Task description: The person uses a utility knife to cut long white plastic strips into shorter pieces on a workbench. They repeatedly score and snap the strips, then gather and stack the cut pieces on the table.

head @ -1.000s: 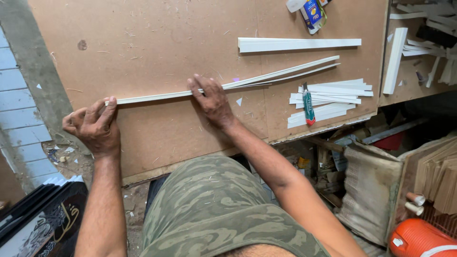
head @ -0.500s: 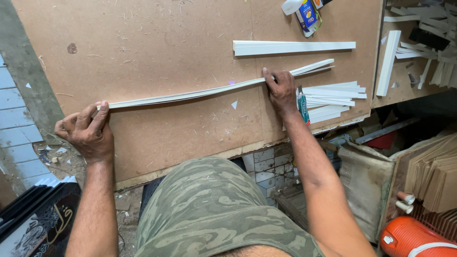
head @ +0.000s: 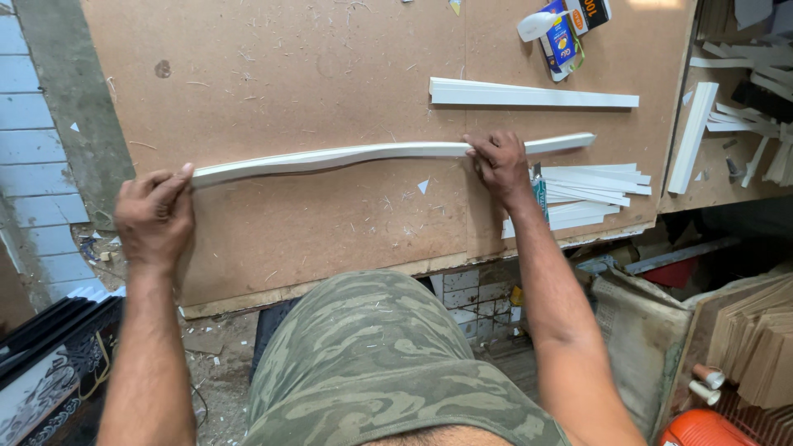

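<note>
1. Overhead, in the head view, a long white strip point(head: 363, 155) runs across the middle of the frame, from left of centre to right of centre, just above a brown fibreboard worktop point(head: 314, 74). It looks like two thin strips pressed together, and it bows slightly along its length.
2. At the left of the frame, the left hand point(head: 155, 216) pinches the strip's left end between thumb and closed fingers.
3. Right of centre, the right hand point(head: 500, 163) is closed on the strip, fingers curled over its top edge; a short length of strip sticks out beyond it to the right.
4. Above the right hand lies a separate white moulding length point(head: 533, 95), apart from the held strip.
5. Below and right of that hand sits a stack of short white strips point(head: 582, 198), with a small green tube point(head: 540, 196) at its left edge.
6. In the upper right lie a white glue bottle point(head: 537, 25) and a blue packet point(head: 562, 41).
7. Camouflage-patterned clothing point(head: 380, 363) fills the bottom centre.
</note>
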A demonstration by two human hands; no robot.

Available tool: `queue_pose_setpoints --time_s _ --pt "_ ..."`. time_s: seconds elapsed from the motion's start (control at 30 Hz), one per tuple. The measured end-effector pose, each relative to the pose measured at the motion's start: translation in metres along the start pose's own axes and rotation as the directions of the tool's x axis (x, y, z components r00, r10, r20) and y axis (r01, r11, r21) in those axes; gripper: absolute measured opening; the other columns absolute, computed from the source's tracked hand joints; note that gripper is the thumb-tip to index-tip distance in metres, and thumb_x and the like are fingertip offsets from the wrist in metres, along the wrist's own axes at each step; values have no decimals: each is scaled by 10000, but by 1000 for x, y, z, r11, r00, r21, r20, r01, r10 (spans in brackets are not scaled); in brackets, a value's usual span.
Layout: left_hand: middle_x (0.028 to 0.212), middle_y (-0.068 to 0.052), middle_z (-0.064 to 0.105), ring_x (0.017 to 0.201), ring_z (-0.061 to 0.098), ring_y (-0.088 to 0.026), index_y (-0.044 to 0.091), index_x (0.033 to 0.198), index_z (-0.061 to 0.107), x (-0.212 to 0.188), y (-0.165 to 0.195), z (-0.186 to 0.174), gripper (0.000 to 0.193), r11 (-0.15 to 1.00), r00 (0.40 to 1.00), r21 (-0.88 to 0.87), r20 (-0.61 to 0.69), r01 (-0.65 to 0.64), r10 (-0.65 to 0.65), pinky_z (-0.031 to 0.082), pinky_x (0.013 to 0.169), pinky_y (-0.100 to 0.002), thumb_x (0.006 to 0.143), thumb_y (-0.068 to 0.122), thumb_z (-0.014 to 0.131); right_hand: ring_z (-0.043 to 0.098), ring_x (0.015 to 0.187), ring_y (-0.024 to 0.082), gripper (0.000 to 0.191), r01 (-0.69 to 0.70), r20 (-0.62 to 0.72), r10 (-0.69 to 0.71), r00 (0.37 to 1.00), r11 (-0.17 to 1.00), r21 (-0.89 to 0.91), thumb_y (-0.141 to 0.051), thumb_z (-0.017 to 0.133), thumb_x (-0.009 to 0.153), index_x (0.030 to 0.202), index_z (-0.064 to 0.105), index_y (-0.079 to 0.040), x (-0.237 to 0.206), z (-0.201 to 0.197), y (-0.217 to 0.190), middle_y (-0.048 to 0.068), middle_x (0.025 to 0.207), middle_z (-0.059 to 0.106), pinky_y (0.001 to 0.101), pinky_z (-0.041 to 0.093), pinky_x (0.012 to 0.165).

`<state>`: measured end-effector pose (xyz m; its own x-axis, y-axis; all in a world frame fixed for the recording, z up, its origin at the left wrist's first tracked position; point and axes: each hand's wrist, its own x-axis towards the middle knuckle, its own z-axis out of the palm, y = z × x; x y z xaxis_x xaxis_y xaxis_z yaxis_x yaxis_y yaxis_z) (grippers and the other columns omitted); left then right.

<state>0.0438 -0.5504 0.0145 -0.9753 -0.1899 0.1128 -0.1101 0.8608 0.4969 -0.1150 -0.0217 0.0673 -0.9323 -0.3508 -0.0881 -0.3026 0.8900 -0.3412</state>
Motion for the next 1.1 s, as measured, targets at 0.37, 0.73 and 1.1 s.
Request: queue_pose_setpoints --time_s 0.37,0.73,1.1 --pt "1009 -109 722 899 720 -151 -7 1288 727 4 -63 -59 275 545 705 -447 456 709 -544 607 826 -269 1022 22 662 621 1015 259 310 21 146 -15 989 999 -43 -375 796 921 1101 705 -141 5 26 -40 90 1094 674 471 449 966" --pt "1019 -101 717 906 726 -155 -35 1253 723 2 -71 -57 243 520 717 -493 463 697 -522 626 840 -258 1021 -5 658 638 1242 269 293 275 -93 -270 958 960 50 -237 806 918 1150 681 -109 -11 43 -60 99 1312 674 441 524 1105" --pt "982 -92 739 865 729 -133 26 1254 738 9 -58 -58 281 515 666 -423 457 746 -590 609 805 -245 988 -2 653 694 1093 200 55 355 -118 -353 928 935 -1 -105 765 991 1006 716 -126 0 52 -80 24 1123 736 388 568 983"
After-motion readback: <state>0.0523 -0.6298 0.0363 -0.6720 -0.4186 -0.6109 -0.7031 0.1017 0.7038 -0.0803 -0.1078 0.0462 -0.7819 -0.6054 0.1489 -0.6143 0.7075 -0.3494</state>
